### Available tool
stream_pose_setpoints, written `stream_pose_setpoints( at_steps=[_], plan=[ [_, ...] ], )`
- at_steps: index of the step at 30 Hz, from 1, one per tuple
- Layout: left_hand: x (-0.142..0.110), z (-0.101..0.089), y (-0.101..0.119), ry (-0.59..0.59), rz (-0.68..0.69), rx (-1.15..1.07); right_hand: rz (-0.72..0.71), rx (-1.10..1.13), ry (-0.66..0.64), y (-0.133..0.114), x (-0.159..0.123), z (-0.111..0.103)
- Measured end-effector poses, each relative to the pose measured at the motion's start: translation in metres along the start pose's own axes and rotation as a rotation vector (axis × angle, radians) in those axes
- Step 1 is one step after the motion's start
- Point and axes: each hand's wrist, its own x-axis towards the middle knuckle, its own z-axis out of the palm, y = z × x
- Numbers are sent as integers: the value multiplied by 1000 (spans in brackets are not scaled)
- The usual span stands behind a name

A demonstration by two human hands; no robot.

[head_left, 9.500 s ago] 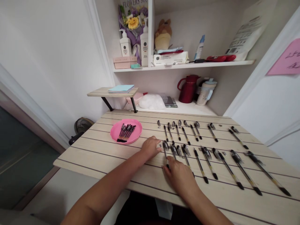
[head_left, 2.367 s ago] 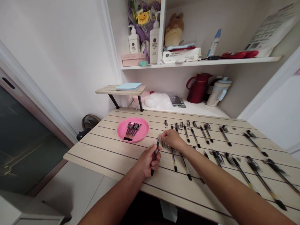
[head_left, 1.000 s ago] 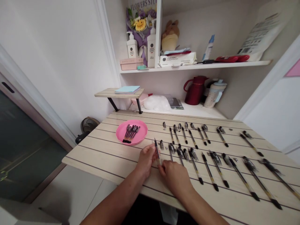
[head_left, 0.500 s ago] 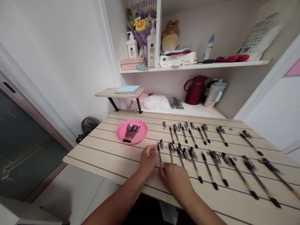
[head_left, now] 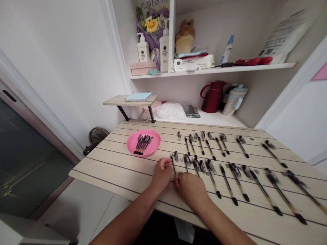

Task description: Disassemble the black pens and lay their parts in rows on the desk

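Closer now, both hands grip the pen (head_left: 173, 166) (table edge (head_left: 112, 185) near).

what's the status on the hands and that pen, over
Left hand and right hand both pinching one black pen just over the table. Pen rows lie right, pink plate left. Nothing blocking.

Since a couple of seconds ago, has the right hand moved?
Yes. The right hand pulled back from the far pen row toward the table's near edge, joining the left hand.
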Motion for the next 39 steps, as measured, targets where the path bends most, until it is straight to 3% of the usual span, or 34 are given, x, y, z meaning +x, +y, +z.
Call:
stream_pose_setpoints(
  at_steps=[6, 14, 23, 28, 32, 34, 36, 39],
  plan=[
    [1, 0, -2, 6, -14, -23, -14, -14, 46, 2, 1, 3],
    [1, 0, 0, 5, -20, -15, 0, 6, -3, 0, -5, -1],
    [3, -4, 0, 40, -51, 41, -43, 26, 82, 7, -18, 3],
    [15, -18, 10, 107, 99, 146, -92, 84, 134, 6, -28, 12],
    [44, -49, 38, 217, 332, 388, -146, 117, 212, 3, -32, 26],
    [61, -68, 55, 268, 345, 648, -172, 122, 262, 3, -32, 33],
    [76, -84, 70, 279, 226, 985, -202, 128, 317, 3, -32, 40],
    [91, -100, 81, 148, -1, 1312, -236, 140, 387, 4, -32, 46]
  ],
)
